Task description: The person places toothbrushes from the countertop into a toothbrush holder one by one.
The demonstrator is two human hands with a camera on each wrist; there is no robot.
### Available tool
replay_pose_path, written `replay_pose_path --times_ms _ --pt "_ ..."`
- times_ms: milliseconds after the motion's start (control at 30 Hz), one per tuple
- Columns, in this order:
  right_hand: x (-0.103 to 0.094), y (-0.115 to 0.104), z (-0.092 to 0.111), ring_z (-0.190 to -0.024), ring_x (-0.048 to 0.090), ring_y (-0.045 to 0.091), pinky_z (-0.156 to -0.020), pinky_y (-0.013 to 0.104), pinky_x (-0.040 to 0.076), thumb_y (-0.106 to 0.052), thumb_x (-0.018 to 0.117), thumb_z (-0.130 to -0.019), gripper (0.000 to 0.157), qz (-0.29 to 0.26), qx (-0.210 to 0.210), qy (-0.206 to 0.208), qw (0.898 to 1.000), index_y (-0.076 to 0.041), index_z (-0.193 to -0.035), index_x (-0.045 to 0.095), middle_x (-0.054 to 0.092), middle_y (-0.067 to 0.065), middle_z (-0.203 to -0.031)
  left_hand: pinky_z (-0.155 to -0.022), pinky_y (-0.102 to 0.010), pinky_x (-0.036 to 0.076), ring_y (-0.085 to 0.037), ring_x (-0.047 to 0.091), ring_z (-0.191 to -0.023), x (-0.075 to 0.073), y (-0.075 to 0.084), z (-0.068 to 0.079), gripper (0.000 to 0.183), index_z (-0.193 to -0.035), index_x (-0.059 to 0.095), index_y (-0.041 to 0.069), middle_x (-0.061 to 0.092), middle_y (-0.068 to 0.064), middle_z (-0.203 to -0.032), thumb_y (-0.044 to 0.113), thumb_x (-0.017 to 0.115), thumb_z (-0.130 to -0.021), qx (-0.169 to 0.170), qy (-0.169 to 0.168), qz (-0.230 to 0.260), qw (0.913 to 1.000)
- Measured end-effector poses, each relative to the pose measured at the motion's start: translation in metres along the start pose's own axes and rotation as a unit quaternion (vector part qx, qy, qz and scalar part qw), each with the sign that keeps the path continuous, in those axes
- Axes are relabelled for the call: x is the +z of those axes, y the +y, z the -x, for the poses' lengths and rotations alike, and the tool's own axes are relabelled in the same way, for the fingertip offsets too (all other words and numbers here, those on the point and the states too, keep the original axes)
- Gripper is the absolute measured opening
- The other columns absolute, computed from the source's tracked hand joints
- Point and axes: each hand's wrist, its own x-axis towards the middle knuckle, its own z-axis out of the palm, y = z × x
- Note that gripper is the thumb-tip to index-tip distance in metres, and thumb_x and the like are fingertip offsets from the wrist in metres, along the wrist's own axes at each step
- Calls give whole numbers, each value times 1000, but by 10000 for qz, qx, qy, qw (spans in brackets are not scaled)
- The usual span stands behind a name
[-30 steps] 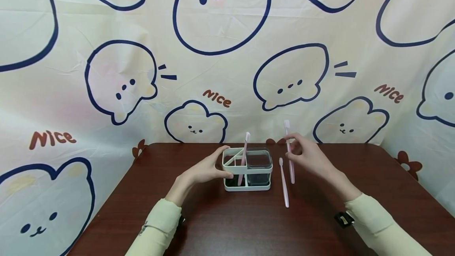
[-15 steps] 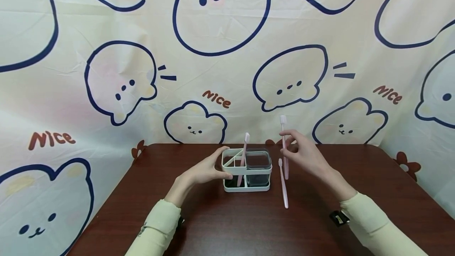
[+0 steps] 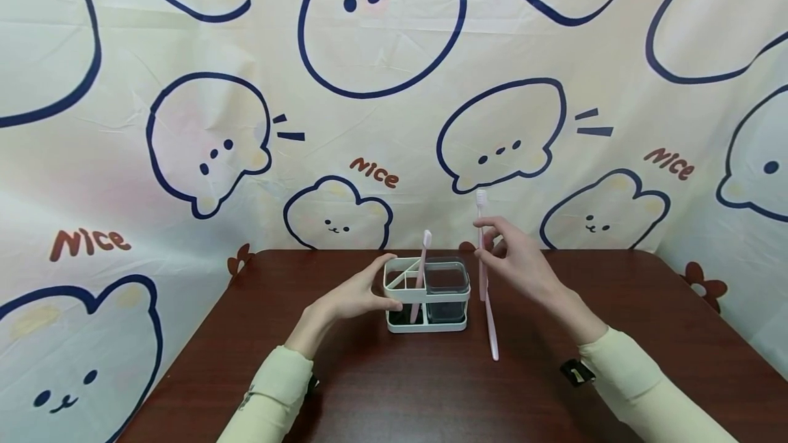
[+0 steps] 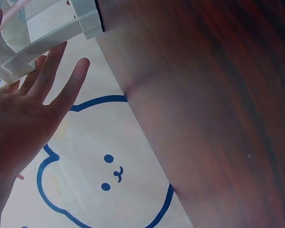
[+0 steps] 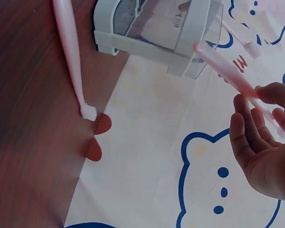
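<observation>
My left hand (image 3: 357, 294) grips the left side of a white toothbrush holder (image 3: 425, 297), thumb in front and fingers behind. The left wrist view shows the holder's frame (image 4: 47, 45) against those fingers. One pink toothbrush (image 3: 422, 266) leans upright in a left compartment; a clear cup (image 3: 447, 277) fills the right side. Just right of the holder, my right hand (image 3: 520, 255) pinches a second pink toothbrush (image 3: 483, 284) upright, bristles up, raised off the table. In the right wrist view its handle end (image 5: 199, 46) overlaps the holder. A third toothbrush (image 3: 492, 333) lies on the table below it.
The brown wooden table (image 3: 394, 395) ends just behind the holder. A cloth backdrop (image 3: 418, 135) printed with bear faces hangs behind it and along both sides.
My right hand has moved left and slightly up with its toothbrush, closer to the holder. The left hand and the holder have stayed in place.
</observation>
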Motion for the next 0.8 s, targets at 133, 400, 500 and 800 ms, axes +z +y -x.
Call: replay_pose_path --times_ms 133,400,500,800 --pt "2 -5 -2 -76 67 17 -63 25 58 -12 72 -91 50 -94 -76 25 9999 -17 -136 51 62 7 -99 -112 -63 32 -27 42 -131 0 0 0 96 -155 23 32 35 -6 -154 40 81 -80 -7 -7 -2 10000" --pt "5 -20 -8 -76 70 16 -66 29 59 -12 74 -90 52 -276 -188 310 9990 -19 -136 51 61 7 -102 -112 -63 33 -27 43 -130 -1 0 0 97 -156 22 31 37 -6 -153 41 81 -80 12 9 1 10000" --pt "7 -27 -10 -75 70 16 -66 28 59 -10 75 -88 52 -257 -331 405 9983 -17 -135 52 61 7 -102 -112 -63 33 -27 43 -130 -1 0 0 97 -156 22 30 36 -6 -153 42 81 -80 25 13 -10 10000" --pt "14 -37 -17 -74 71 16 -66 27 60 -7 74 -88 50 -563 -570 445 9958 -14 -133 52 62 10 -101 -112 -63 33 -26 44 -129 -1 -1 0 97 -155 23 33 38 -6 -152 45 82 -78 48 3 9 10000"
